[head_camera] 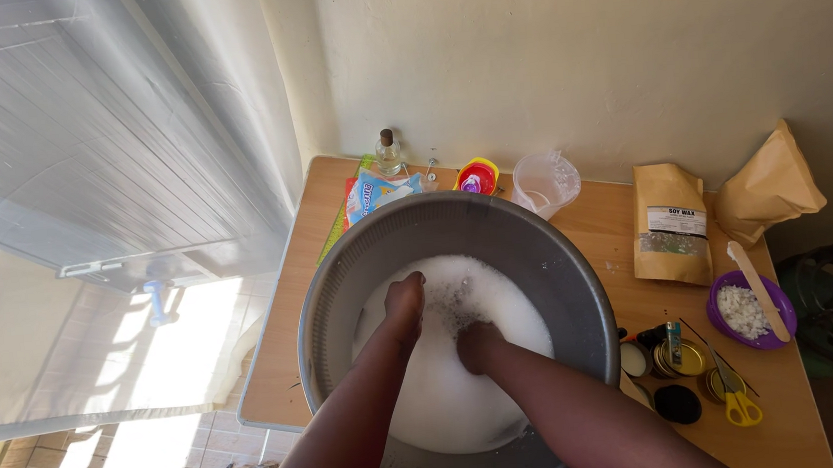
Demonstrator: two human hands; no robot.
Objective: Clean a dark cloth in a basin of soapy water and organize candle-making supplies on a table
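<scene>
A large grey metal basin (339,261) sits on a wooden table (611,222) and holds white foamy water (451,402). Both my hands are down in the foam. My left hand (405,297) is partly sunk at the middle of the basin, fingers pointing away from me. My right hand (476,344) is just right of it, its fingers buried under the suds. Whether either hand holds something under the foam is hidden.
Behind the basin stand a small corked glass bottle (388,153), a blue packet (373,194), a red-and-yellow cup (477,175) and a clear measuring jug (545,183). To the right lie two brown paper bags (670,227), a purple bowl (751,310) with a wooden stick, tins and yellow scissors (737,399).
</scene>
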